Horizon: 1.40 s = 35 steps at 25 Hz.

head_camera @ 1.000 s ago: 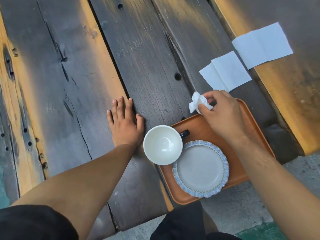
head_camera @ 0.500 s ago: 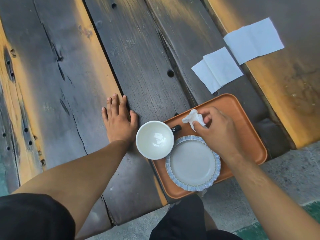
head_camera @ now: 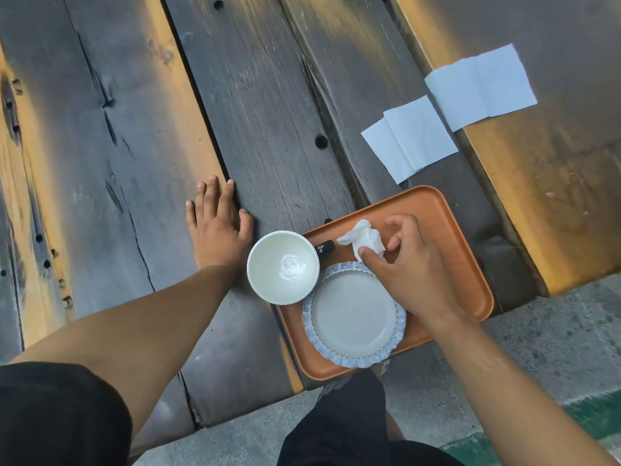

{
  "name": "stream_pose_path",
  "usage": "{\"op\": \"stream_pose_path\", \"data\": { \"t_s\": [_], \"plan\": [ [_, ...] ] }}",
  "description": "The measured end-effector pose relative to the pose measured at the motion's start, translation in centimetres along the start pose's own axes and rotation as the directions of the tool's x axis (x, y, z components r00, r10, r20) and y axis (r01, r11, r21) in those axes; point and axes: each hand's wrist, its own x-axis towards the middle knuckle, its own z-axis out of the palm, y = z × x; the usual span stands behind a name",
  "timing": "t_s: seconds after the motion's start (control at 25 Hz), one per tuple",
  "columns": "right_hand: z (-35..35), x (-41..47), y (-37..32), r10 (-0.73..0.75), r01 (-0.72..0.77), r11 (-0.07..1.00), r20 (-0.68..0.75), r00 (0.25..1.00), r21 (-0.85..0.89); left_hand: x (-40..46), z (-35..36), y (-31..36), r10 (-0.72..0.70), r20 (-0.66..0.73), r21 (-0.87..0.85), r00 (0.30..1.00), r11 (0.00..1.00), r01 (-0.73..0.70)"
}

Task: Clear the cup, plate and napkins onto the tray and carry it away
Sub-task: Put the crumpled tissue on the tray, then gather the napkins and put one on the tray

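Note:
An orange tray [head_camera: 447,230] sits at the near edge of the wooden table. On it stand a white cup [head_camera: 283,267] with a black handle and a grey plate [head_camera: 353,319] with a blue scalloped rim. A crumpled white napkin [head_camera: 364,238] lies on the tray behind the plate. My right hand [head_camera: 411,264] rests over the tray with thumb and fingers loosely touching the crumpled napkin. My left hand [head_camera: 218,227] lies flat on the table, left of the cup, holding nothing. Two flat napkins lie on the table beyond the tray: a nearer napkin [head_camera: 410,142] and a farther napkin [head_camera: 480,85].
The table is made of dark worn planks [head_camera: 262,95] with gaps and holes. Its near edge runs just below the tray, which overhangs it slightly. Concrete floor [head_camera: 554,338] lies below on the right. My dark-clothed legs [head_camera: 349,428] are at the bottom.
My right hand brought the crumpled napkin down from above the tray's far edge and set it on the tray behind the plate, its grip loosening. My left hand stayed flat.

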Motion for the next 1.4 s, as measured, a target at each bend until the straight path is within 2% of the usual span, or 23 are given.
{"op": "stream_pose_path", "data": {
  "t_s": [0.56, 0.92, 1.08, 1.4],
  "plan": [
    [-5.6, 8.0, 0.3, -0.051, 0.036, 0.996, -0.206, 0.977, -0.076, 0.0, 0.5, -0.3, 0.013, -0.043, 0.010, 0.999, 1.000, -0.013],
    [-4.0, 13.0, -1.2, -0.137, 0.053, 0.942, -0.236, 0.962, -0.331, -0.2, 0.4, -0.2, 0.011, -0.037, 0.013, 0.999, 1.000, -0.011],
    [-3.4, 13.6, -1.1, -0.086, -0.002, 0.940, -0.242, 0.966, -0.341, -0.1, 0.3, -0.2, 0.011, -0.022, 0.022, 1.000, 1.000, -0.011],
    [-4.3, 14.4, -1.2, -0.067, -0.021, 0.926, -0.219, 0.973, -0.377, -0.1, 0.4, -0.3, 0.023, -0.023, 0.038, 0.999, 0.999, -0.022]
  ]
}}
